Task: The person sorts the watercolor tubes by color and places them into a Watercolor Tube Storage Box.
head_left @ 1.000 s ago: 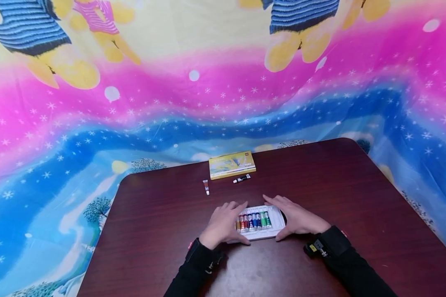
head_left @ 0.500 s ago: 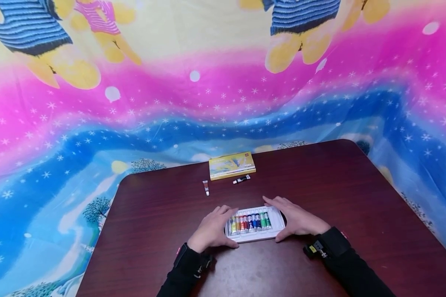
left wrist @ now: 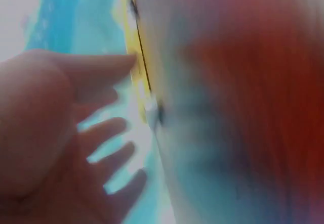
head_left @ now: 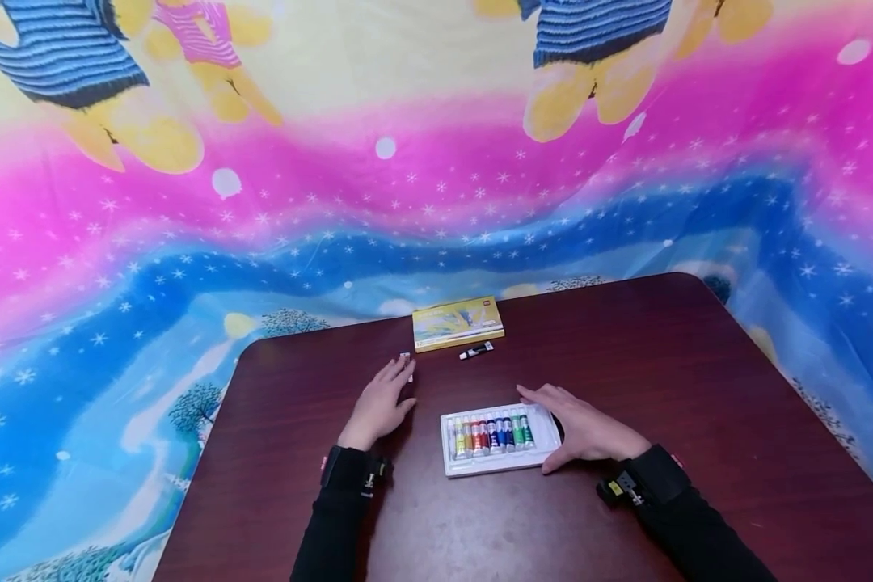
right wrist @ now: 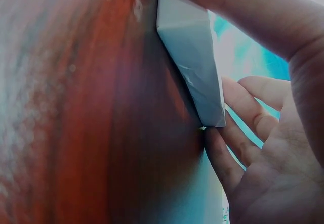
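A white tray (head_left: 495, 463) with a row of colored paint tubes (head_left: 491, 435) lies on the table. At its right end my right hand (head_left: 589, 428) holds it, thumb at the near edge and fingers at the far one; the right wrist view shows the side of the white tray (right wrist: 190, 57) between them. My left hand (head_left: 376, 408) is over the table, left of the tray, fingers extended. Those fingers mostly cover a small paint tube (head_left: 405, 355). The left wrist view is blurred, with the left hand (left wrist: 66, 128) spread and holding nothing visible.
At the table's far edge lies a yellow box (head_left: 458, 325) with a printed lid. A black paint tube (head_left: 476, 350) rests just in front of it. Behind the table (head_left: 626, 356) hangs a colorful printed cloth (head_left: 436, 186).
My left hand has let go of the tray's left end and moved left and away from me to the small reddish-brown tube. The right hand stays at the tray.
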The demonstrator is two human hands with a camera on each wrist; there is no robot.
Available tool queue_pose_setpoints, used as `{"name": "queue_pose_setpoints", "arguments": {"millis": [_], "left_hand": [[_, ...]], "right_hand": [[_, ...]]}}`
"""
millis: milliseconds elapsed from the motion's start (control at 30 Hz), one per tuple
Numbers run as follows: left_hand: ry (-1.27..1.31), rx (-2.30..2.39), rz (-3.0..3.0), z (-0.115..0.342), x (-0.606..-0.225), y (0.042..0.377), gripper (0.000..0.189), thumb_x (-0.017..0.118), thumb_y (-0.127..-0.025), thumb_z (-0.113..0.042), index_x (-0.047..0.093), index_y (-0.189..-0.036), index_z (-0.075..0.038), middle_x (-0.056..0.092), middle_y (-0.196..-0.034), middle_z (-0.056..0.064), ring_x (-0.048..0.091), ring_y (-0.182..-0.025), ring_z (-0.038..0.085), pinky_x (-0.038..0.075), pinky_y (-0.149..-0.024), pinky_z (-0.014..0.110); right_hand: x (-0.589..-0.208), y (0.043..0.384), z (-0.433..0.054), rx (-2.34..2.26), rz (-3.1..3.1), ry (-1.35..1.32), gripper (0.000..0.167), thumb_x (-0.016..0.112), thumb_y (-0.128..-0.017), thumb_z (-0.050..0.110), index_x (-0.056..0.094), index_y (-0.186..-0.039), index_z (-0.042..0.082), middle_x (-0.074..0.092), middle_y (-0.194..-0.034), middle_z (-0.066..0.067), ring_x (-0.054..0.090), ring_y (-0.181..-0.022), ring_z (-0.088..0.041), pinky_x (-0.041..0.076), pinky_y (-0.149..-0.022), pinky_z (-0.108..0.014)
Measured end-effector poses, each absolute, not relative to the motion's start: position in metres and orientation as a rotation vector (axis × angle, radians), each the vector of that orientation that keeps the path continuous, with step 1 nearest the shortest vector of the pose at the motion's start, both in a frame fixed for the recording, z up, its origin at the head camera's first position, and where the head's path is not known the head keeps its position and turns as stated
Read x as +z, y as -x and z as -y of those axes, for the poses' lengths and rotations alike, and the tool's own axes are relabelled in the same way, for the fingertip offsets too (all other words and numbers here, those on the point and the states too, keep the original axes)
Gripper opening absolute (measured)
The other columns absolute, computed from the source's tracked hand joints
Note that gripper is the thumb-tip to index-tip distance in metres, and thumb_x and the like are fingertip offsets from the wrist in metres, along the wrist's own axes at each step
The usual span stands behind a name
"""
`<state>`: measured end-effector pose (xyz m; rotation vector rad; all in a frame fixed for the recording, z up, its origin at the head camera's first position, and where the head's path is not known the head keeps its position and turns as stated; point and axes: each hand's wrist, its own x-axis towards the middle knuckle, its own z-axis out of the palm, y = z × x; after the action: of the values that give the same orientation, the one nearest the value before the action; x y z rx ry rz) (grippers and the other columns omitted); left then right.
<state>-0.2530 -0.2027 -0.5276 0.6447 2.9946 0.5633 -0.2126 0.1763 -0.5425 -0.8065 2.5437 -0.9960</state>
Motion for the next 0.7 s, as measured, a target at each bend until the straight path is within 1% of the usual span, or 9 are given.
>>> {"name": "queue_pose_setpoints", "arguments": {"millis": [67, 133, 200, 300, 400, 467, 533, 633, 700], "left_hand": [[-0.574, 0.538, -3.026, 0.210, -0.530, 0.253, 0.057, 0.068, -0.100, -0.009, 0.049, -0.154, -0.003, 0.050, -0.155, 0.021, 0.046, -0.145, 0.039, 0.042, -0.116, 0.053], [-0.549, 0.533, -3.026, 0.212, -0.531, 0.251, 0.050, 0.068, -0.099, -0.007, 0.057, -0.148, -0.005, 0.059, -0.145, 0.018, 0.056, -0.135, 0.035, 0.049, -0.109, 0.049], [-0.560, 0.550, -3.037, 0.210, -0.530, 0.251, 0.042, 0.072, -0.097, -0.010, 0.066, -0.139, -0.008, 0.066, -0.129, 0.013, 0.062, -0.120, 0.031, 0.054, -0.101, 0.045], [-0.595, 0.592, -3.040, 0.205, -0.527, 0.247, 0.026, 0.079, -0.093, -0.016, 0.077, -0.118, -0.011, 0.066, -0.106, 0.007, 0.064, -0.098, 0.024, 0.056, -0.088, 0.041], [-0.633, 0.628, -3.054, 0.200, -0.525, 0.244, 0.011, 0.080, -0.090, -0.010, 0.080, -0.100, -0.012, 0.065, -0.093, 0.005, 0.064, -0.085, 0.021, 0.056, -0.079, 0.037], [-0.640, 0.644, -3.066, 0.198, -0.524, 0.242, 0.011, 0.078, -0.090, -0.003, 0.078, -0.093, -0.013, 0.064, -0.090, 0.004, 0.063, -0.080, 0.021, 0.055, -0.075, 0.036], [-0.635, 0.665, -3.068, 0.196, -0.522, 0.241, 0.015, 0.074, -0.091, 0.002, 0.074, -0.090, -0.013, 0.064, -0.090, 0.005, 0.062, -0.080, 0.021, 0.054, -0.075, 0.035], [-0.613, 0.684, -3.054, 0.194, -0.520, 0.240, 0.016, 0.070, -0.095, 0.003, 0.069, -0.092, -0.013, 0.062, -0.093, 0.005, 0.058, -0.081, 0.019, 0.051, -0.075, 0.035], [-0.618, 0.711, -3.046, 0.194, -0.518, 0.241, 0.014, 0.068, -0.097, 0.001, 0.067, -0.095, -0.013, 0.061, -0.096, 0.006, 0.058, -0.083, 0.019, 0.051, -0.076, 0.035]], "right_hand": [[-0.543, 0.213, -0.176, -1.004, -2.534, 0.802, 0.120, 0.095, -0.069, 0.048, 0.030, -0.165, 0.017, 0.040, -0.157, -0.018, 0.040, -0.140, -0.037, 0.045, -0.106, -0.058], [-0.544, 0.213, -0.175, -1.001, -2.539, 0.806, 0.120, 0.095, -0.069, 0.048, 0.030, -0.165, 0.017, 0.041, -0.156, -0.017, 0.041, -0.138, -0.036, 0.045, -0.105, -0.057], [-0.544, 0.213, -0.175, -0.996, -2.550, 0.812, 0.120, 0.095, -0.069, 0.049, 0.030, -0.165, 0.017, 0.044, -0.153, -0.015, 0.044, -0.133, -0.033, 0.047, -0.103, -0.054], [-0.544, 0.213, -0.176, -0.994, -2.550, 0.801, 0.120, 0.095, -0.069, 0.049, 0.030, -0.165, 0.019, 0.042, -0.155, -0.016, 0.042, -0.137, -0.035, 0.046, -0.105, -0.056], [-0.545, 0.212, -0.176, -0.995, -2.540, 0.787, 0.120, 0.095, -0.069, 0.049, 0.028, -0.165, 0.020, 0.038, -0.159, -0.019, 0.039, -0.140, -0.038, 0.044, -0.107, -0.059], [-0.545, 0.212, -0.176, -0.996, -2.540, 0.786, 0.121, 0.095, -0.069, 0.049, 0.028, -0.165, 0.020, 0.039, -0.158, -0.018, 0.040, -0.139, -0.037, 0.044, -0.107, -0.058], [-0.544, 0.213, -0.176, -0.998, -2.542, 0.793, 0.121, 0.095, -0.069, 0.049, 0.029, -0.165, 0.020, 0.041, -0.156, -0.017, 0.042, -0.135, -0.034, 0.045, -0.105, -0.056], [-0.543, 0.213, -0.176, -0.999, -2.543, 0.798, 0.121, 0.095, -0.069, 0.049, 0.029, -0.165, 0.019, 0.041, -0.155, -0.016, 0.043, -0.133, -0.032, 0.046, -0.103, -0.055], [-0.543, 0.213, -0.176, -0.997, -2.546, 0.796, 0.121, 0.095, -0.069, 0.049, 0.029, -0.165, 0.019, 0.042, -0.154, -0.015, 0.043, -0.133, -0.032, 0.046, -0.103, -0.055]]}}
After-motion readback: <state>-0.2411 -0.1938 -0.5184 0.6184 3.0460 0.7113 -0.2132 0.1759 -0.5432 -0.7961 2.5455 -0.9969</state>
